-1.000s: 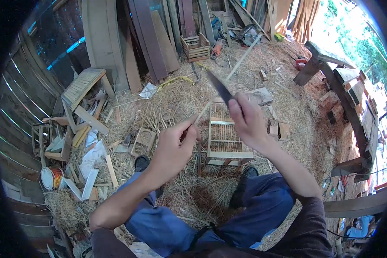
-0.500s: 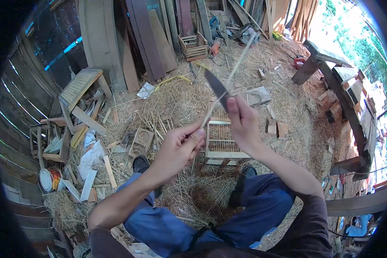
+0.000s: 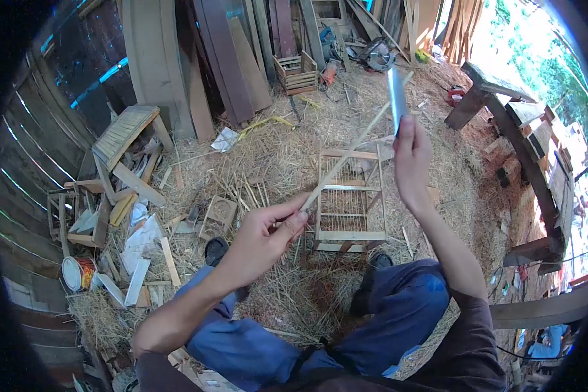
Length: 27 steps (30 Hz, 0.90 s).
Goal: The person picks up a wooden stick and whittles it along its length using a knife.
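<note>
My left hand [image 3: 271,234] pinches the near end of a thin pale wooden strip [image 3: 356,145], which slants up and away to the right. In my right hand [image 3: 413,162] is a knife [image 3: 396,98], gripped by its handle with the shiny blade pointing up. The blade overlaps the strip close to its far end. Below and between my hands, a small wooden frame cage [image 3: 351,236] with thin bars stands on the floor between my feet.
Straw and shavings [image 3: 274,170] cover the floor. To the left are a slatted stool [image 3: 125,136], wood offcuts and a paint can [image 3: 78,273]. A slatted crate [image 3: 297,73] and circular saw [image 3: 379,55] lie at the back. A long wooden bench [image 3: 536,176] stands at the right.
My right hand has moved right and up with the knife, sliding from mid-strip toward the far end. The blade has turned upright. My left hand stays nearly in place.
</note>
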### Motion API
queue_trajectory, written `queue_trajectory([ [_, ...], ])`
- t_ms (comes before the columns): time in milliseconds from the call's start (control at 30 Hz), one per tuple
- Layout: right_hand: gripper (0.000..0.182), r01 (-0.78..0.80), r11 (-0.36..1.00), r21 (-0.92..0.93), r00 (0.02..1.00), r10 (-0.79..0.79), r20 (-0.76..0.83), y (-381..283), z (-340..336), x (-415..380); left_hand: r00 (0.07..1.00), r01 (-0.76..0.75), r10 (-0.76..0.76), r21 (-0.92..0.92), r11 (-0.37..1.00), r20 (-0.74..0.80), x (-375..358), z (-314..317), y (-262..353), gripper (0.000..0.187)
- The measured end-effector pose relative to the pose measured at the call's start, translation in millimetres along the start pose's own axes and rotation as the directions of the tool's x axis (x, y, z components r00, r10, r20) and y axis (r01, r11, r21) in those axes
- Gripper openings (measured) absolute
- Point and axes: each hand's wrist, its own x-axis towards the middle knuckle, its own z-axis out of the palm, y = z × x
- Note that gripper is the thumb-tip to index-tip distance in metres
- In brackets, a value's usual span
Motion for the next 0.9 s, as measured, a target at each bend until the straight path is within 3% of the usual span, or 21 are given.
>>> queue_trajectory([
  [33, 0.043, -0.026, 0.991, -0.131, 0.999, 0.030, 0.032, -14.8, 3.0, -14.9, 1.000, 0.010, -0.010, -0.020, 1.000, -0.003, -0.4, -0.1, -1.0, 0.040],
  [133, 0.044, 0.001, 0.997, -0.074, 0.980, 0.014, 0.200, -19.5, 21.3, -33.9, 0.999, 0.042, -0.043, -0.060, 0.997, -0.012, -3.0, -2.2, -1.8, 0.040],
  [167, 0.044, 0.130, 0.978, -0.164, 0.977, -0.098, 0.190, -8.8, 17.2, -24.6, 0.998, 0.054, -0.055, -0.071, 0.996, -0.015, -4.2, -2.9, -1.6, 0.040],
  [267, 0.043, -0.059, 0.997, -0.048, 0.998, 0.059, 0.002, 9.2, -0.5, 3.0, 0.999, 0.034, -0.034, 0.029, 0.999, -0.005, -4.7, -1.0, 3.4, 0.040],
  [300, 0.045, -0.050, 0.998, -0.043, 0.999, 0.050, -0.002, 11.0, -1.3, 0.5, 0.999, 0.029, -0.029, 0.023, 0.999, -0.014, -4.0, 0.8, 1.9, 0.040],
  [400, 0.047, 0.004, 0.999, -0.046, 0.974, 0.007, 0.225, -11.8, 16.1, -36.5, 1.000, 0.015, -0.015, 0.017, 1.000, -0.028, 1.4, 4.4, -3.4, 0.040],
  [533, 0.040, -0.046, 0.987, -0.155, 0.996, 0.058, 0.072, 4.8, -0.8, -1.3, 1.000, 0.006, -0.006, 0.043, 0.999, -0.010, -0.7, 2.6, -0.6, 0.041],
  [633, 0.040, 0.174, 0.972, -0.155, 0.982, -0.160, 0.101, 3.0, -4.2, -23.9, 1.000, 0.018, -0.019, 0.046, 0.999, 0.004, -2.3, 4.2, -3.2, 0.042],
  [733, 0.038, 0.148, 0.962, -0.229, 0.964, -0.089, 0.252, -10.5, -7.6, -27.5, 0.999, 0.041, -0.041, 0.045, 0.998, -0.013, -6.1, 1.1, -5.1, 0.042],
  [767, 0.035, 0.228, 0.954, -0.194, 0.962, -0.190, 0.194, -9.6, -11.2, -20.4, 0.999, 0.047, -0.046, 0.045, 0.998, -0.026, -7.2, -0.9, -5.1, 0.042],
  [867, 0.031, -0.017, 0.983, -0.181, 0.995, 0.036, 0.098, 0.1, -27.6, -6.5, 0.998, -0.038, 0.045, 0.150, 0.988, -0.042, -3.2, -2.6, -12.4, 0.041],
  [900, 0.031, 0.040, 0.978, -0.204, 0.987, -0.007, 0.158, -5.0, -24.8, -14.7, 0.998, -0.046, 0.054, 0.167, 0.985, -0.042, -2.5, -2.3, -15.4, 0.041],
])
